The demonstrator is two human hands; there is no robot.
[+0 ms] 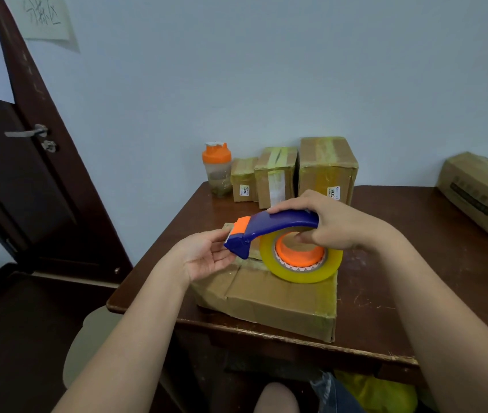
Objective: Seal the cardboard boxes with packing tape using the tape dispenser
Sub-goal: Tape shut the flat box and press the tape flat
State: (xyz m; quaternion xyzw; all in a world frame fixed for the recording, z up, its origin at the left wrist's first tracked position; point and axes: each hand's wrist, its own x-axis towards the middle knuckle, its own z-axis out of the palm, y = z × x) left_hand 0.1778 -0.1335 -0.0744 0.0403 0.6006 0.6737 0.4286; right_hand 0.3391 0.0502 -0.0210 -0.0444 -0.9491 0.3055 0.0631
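Observation:
A blue tape dispenser (pixel 278 226) with an orange cutter head and a yellowish tape roll (pixel 305 271) hovers over a flat cardboard box (pixel 281 299) at the table's front. My right hand (pixel 335 222) grips the dispenser's blue handle, fingers reaching into the orange core. My left hand (pixel 207 254) is at the cutter end, thumb and fingertips pinching at the tape end by the serrated blade. The box top carries yellowish tape along its edges.
Three taped cardboard boxes (pixel 326 171) stand at the back of the dark wooden table (pixel 385 293), beside an orange-lidded shaker bottle (pixel 217 169). A larger carton (pixel 484 198) lies at the right. A dark door (pixel 13 174) is left, and a chair edge below.

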